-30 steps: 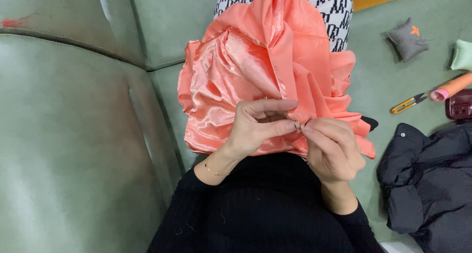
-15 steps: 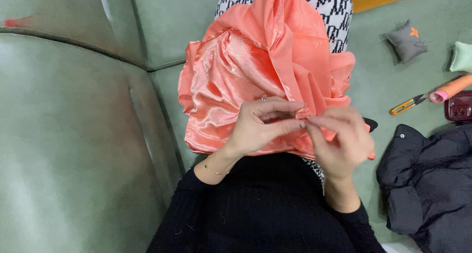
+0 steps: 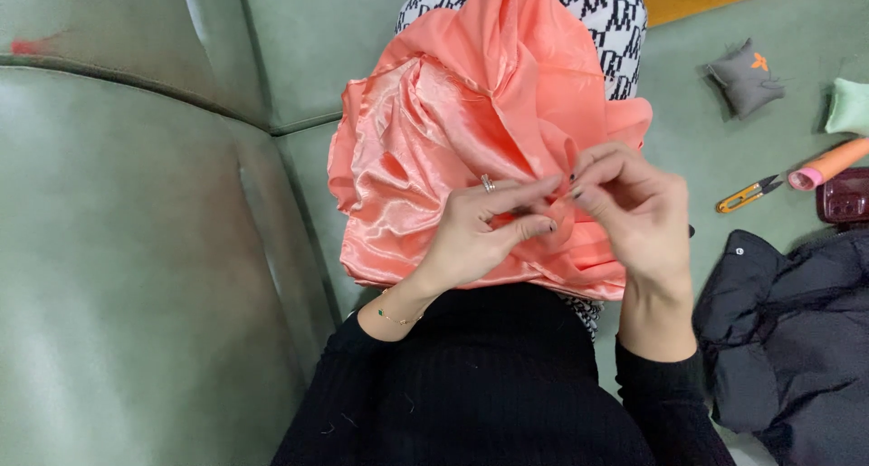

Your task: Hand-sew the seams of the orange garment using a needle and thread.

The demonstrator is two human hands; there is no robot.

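two hands pinched on one fold of coral satin

the fingers [image 3: 534,204] of the left hand [image 3: 475,240] are closed in a pinch on a fold of the coral satin cloth [image 3: 434,158], thumb pressed against the forefinger. the right hand [image 3: 634,208] is held just beside it, raised a little, its fingers [image 3: 588,181] curled and drawn together at the tips; whether something thin is held between them cannot be told. one ring is seen on the left hand and one thin bracelet [image 3: 398,317] on the left wrist. the cloth is bunched over the lap, on one black-and-white patterned piece of fabric [image 3: 606,32], above two black sleeves. all is carried by a green sofa [image 3: 136,249]. to the right, well apart from the hands, are laid one pair of yellow thread snips [image 3: 747,194], one orange tube [image 3: 828,165], one grey pincushion [image 3: 744,79], one dark red box [image 3: 846,196] and one black jacket [image 3: 797,339].
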